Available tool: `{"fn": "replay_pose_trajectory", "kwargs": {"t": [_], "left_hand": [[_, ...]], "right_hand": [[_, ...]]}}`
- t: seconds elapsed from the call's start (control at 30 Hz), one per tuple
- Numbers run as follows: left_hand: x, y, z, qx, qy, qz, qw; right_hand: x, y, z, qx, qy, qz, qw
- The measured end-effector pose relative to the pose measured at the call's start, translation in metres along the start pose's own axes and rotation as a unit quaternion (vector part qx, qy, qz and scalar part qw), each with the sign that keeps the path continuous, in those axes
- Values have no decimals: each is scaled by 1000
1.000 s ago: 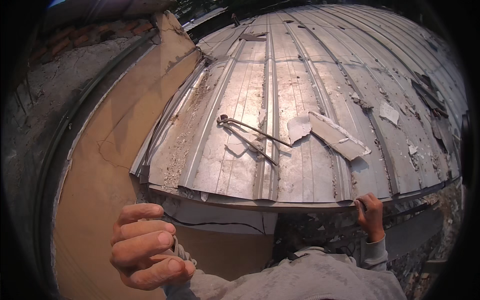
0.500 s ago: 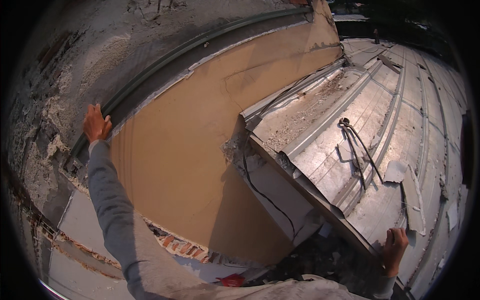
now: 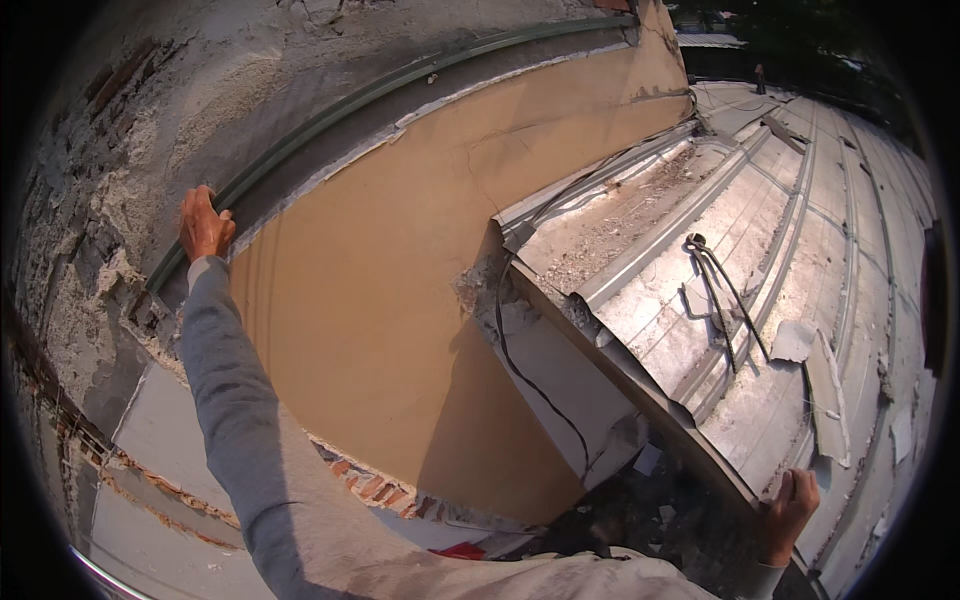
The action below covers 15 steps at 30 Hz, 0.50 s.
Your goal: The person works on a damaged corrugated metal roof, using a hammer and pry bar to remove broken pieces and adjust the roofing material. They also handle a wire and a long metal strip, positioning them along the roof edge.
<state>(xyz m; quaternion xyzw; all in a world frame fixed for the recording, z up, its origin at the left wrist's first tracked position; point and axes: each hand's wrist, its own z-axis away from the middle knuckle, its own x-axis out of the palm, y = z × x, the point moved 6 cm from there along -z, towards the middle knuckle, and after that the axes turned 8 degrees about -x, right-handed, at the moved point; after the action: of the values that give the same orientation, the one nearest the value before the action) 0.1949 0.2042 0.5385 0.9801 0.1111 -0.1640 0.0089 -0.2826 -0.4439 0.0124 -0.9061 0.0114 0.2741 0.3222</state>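
1. Left hand, upper left, curls its fingers over a long dark-green metal rail slanting away toward top centre.
2. Right hand, lower right, farther off, bends at a ribbed silver metal roof; grip unclear.

your plain grey sleeve, dark green rail, tan wall shaded brown low down, silvery roofing striped by parallel ridges, dark pincers, orange-red bricks, black cable

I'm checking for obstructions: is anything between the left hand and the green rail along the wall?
Nothing visible: the left hand appears to be right against the lower part of the green rail.
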Motion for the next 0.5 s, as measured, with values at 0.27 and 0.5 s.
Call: {"fn": "replay_pose_trajectory", "kwargs": {"t": [0.27,0.5], "left_hand": [[80,25,144,21,160,102,982],[90,24,174,54,183,146,971]], "right_hand": [[27,-33,-35,-112,-19,25,993],[39,-81,-56,-138,-39,-4,990]]}}
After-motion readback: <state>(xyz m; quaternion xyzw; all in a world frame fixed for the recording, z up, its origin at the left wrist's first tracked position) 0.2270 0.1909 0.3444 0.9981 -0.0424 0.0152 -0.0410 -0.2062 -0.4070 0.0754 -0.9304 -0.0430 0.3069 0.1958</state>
